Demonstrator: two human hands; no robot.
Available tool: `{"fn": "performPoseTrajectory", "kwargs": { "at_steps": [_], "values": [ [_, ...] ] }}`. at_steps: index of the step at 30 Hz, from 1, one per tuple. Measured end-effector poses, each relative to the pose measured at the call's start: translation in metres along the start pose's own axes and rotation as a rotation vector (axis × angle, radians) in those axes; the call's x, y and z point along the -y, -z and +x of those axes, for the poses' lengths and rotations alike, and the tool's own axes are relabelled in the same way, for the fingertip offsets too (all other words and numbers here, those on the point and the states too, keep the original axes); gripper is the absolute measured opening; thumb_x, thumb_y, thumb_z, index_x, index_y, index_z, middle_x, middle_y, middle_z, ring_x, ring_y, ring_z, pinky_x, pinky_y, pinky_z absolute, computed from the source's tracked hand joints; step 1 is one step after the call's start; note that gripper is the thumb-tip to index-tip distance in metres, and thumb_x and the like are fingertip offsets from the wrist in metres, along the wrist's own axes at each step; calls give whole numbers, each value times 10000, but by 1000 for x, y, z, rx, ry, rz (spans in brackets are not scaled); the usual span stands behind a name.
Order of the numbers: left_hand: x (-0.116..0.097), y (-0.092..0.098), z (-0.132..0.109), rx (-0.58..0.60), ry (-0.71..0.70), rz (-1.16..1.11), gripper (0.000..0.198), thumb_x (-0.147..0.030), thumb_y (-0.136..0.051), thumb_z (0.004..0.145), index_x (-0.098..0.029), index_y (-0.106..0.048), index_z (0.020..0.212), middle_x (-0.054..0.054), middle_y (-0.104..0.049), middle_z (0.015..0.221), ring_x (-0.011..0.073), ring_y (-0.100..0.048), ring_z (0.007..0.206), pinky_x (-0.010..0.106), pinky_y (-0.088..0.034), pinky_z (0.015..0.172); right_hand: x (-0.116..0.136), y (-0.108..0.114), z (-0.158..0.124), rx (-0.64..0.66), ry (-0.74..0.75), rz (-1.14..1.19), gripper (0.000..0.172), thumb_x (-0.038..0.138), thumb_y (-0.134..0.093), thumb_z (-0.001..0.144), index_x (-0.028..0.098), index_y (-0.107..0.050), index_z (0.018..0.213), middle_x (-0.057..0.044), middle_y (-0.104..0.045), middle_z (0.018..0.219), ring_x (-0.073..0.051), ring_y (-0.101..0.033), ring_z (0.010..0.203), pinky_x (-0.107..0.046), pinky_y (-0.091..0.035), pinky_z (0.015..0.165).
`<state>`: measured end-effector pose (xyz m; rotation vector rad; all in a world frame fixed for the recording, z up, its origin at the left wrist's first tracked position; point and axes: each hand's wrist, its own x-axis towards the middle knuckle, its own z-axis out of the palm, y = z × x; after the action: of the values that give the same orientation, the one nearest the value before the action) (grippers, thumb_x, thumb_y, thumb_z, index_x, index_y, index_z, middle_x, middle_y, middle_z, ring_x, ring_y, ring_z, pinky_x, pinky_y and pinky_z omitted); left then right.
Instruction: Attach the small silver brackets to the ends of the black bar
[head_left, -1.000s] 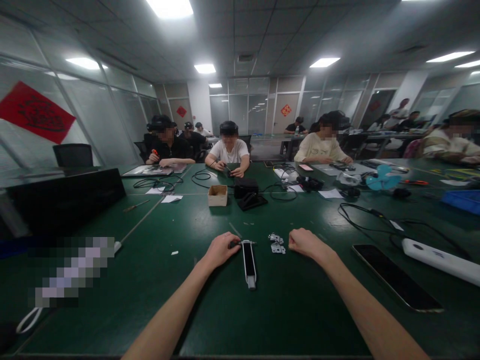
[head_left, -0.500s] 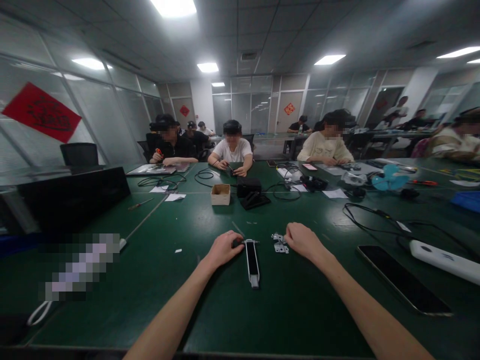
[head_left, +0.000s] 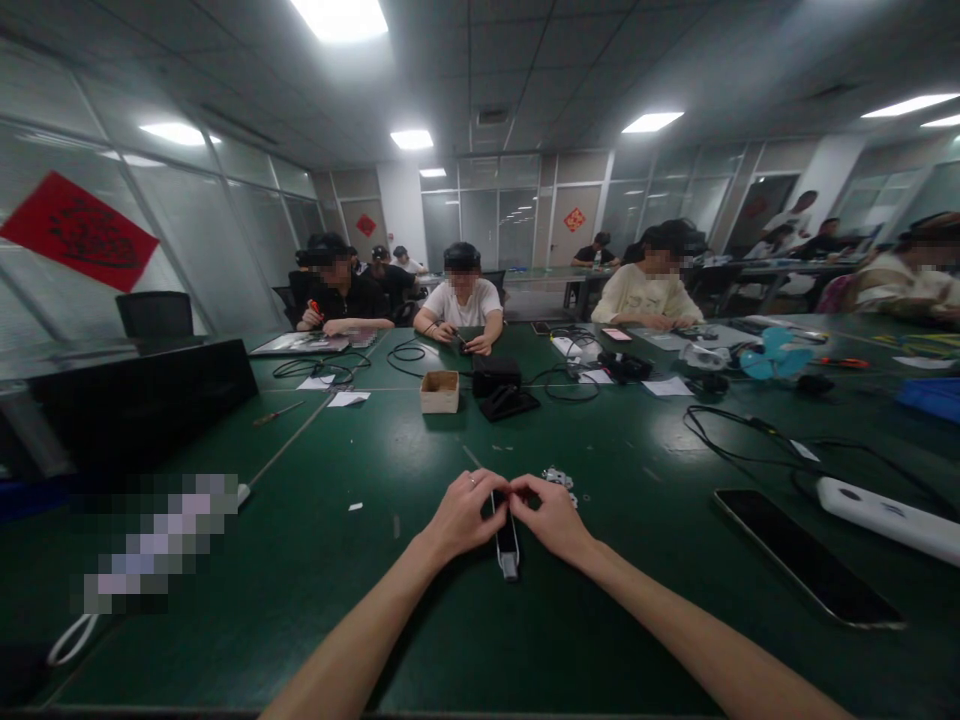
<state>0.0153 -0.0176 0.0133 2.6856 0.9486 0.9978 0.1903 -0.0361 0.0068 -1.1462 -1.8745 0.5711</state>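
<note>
Workbench green, room glass-walled; left hand, right hand grips shut on black bar.

Latch beneath left hand and right hand, small brackets just beyond, phone and power strip to the right, cardboard box far ahead.

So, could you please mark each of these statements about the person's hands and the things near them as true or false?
1. The left hand and right hand meet over the black-and-silver bar. True.
2. The metal hinge plates lie to the left of the bar. False: they lie beyond it and to its right, near the right hand.
3. The left hand wears a ring. True.
4. The smartphone lies to the left of the hands. False: it lies to their right, beside the white power strip.
</note>
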Motion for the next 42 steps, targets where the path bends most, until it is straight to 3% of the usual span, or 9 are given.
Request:
{"fn": "performPoseTrajectory", "kwargs": {
  "at_steps": [7,18,22,28,33,42],
  "values": [
    [6,-9,-2,-85,-59,61,109,-163,-534,821,-180,-591,912,45,-654,892,156,-601,805,277,-452,730,-4,1,0,-43,-57,153,181,230,-546,786,177,-559,958,-12,-653,792,-141,-629,720,-258,-503,643],
    [17,-9,-1,-60,-50,146,120,-178,-571,823,-186,-647,916,48,-663,870,163,-605,800,284,-453,737,-5,3,0,-12,24,55,133,253,-509,841,178,-571,932,-35,-643,848,-145,-604,744,-282,-503,687],
    [29,2,-4,-30,40,47,108,-187,-578,827,-185,-651,906,47,-658,900,159,-601,822,275,-462,764,-11,7,4,-22,43,-86,144,249,-487,852,177,-595,917,-55,-640,888,-172,-594,804,-321,-497,734],
    [47,8,-9,19,207,-80,129,-165,-581,812,-192,-658,912,17,-640,904,121,-581,717,234,-464,680,-21,12,7,37,-40,-269,191,234,-471,858,164,-610,970,-81,-625,983,-200,-580,907,-356,-486,794],
    [48,5,-9,50,245,-122,138,-145,-594,787,-185,-671,895,6,-652,875,110,-567,689,224,-447,672,-24,10,8,83,-27,-363,194,229,-458,875,175,-623,961,-72,-634,983,-201,-566,954,-376,-446,871],
    [45,5,-7,104,327,-107,160,-150,-584,767,-178,-676,895,3,-662,821,120,-570,670,223,-443,654,-28,9,8,118,-23,-414,235,232,-425,904,174,-642,970,-70,-640,971,-201,-560,928,-364,-441,847]
  ]
}}
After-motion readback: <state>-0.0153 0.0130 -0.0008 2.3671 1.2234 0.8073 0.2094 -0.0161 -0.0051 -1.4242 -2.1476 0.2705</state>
